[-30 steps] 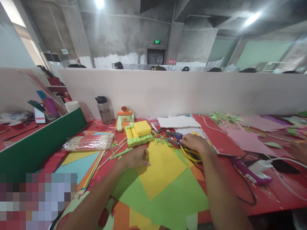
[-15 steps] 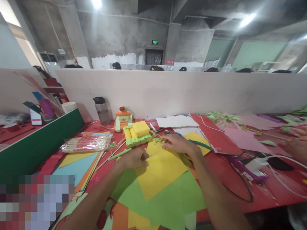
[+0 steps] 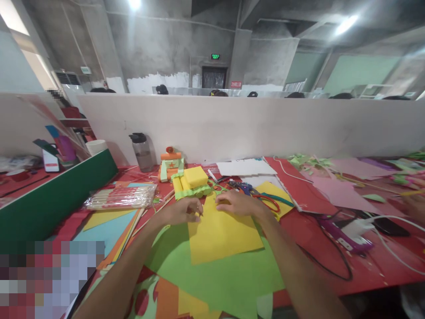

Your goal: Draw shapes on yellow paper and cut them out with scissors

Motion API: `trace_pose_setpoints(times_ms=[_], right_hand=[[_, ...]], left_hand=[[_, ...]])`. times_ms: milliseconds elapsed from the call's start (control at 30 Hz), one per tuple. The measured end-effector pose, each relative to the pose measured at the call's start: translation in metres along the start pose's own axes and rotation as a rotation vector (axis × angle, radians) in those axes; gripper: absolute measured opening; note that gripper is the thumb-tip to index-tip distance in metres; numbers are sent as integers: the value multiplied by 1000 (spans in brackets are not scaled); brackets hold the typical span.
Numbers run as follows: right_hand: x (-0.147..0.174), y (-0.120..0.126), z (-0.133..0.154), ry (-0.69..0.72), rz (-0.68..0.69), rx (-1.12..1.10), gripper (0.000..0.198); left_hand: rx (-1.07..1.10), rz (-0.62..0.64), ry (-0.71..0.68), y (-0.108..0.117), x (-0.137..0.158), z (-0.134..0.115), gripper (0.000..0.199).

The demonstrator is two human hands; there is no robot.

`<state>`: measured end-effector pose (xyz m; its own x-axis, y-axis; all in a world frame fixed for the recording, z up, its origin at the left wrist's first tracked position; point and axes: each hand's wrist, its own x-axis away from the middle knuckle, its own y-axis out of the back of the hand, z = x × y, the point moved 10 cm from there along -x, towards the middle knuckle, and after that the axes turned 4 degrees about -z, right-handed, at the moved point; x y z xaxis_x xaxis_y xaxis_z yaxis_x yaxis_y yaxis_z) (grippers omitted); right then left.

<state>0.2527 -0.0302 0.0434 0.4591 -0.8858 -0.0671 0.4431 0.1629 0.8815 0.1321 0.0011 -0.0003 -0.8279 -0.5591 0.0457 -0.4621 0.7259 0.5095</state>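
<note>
Two bare hands are at a square-cornered yellow paper sheet (image 3: 226, 241), which lies over larger light-green paper (image 3: 215, 277), nearer the person than the yellow block-and-roll paper model with light-green bands (image 3: 196, 176). The left hand (image 3: 181, 210) curls its fingers loosely by the sheet's upper left; the right hand (image 3: 241, 204) bends its slightly parted fingers over the far part. Whether either pinches paper cannot be told. The step seems to be positioning the sheet; the next move calls for keeping it flat and steady.
</note>
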Motion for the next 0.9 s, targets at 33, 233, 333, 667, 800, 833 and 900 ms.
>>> trace_pose_setpoints(times_ms=[33,233,333,667,800,833,900], right_hand=[[2,3,0,-8,-2,-24,21],[7,9,-6,-19,-10,-68,24],[6,8,-6,-13,-6,-70,27],[2,21,-13,-43,-201,-82,27],[0,20,-16,-68,-225,-84,27],[-1,20,-15,-66,-228,-81,27],[-2,19,-13,-61,-234,-84,25]], left_hand=[[-10,5,1,3,2,-1,34],[-47,2,13,21,13,-5,34],[-38,23,17,22,15,-7,36],[-48,13,38,25,18,-3,42],[-48,22,26,25,18,-5,43],[-46,23,24,25,18,-5,43],[-41,25,19,25,18,-6,41]])
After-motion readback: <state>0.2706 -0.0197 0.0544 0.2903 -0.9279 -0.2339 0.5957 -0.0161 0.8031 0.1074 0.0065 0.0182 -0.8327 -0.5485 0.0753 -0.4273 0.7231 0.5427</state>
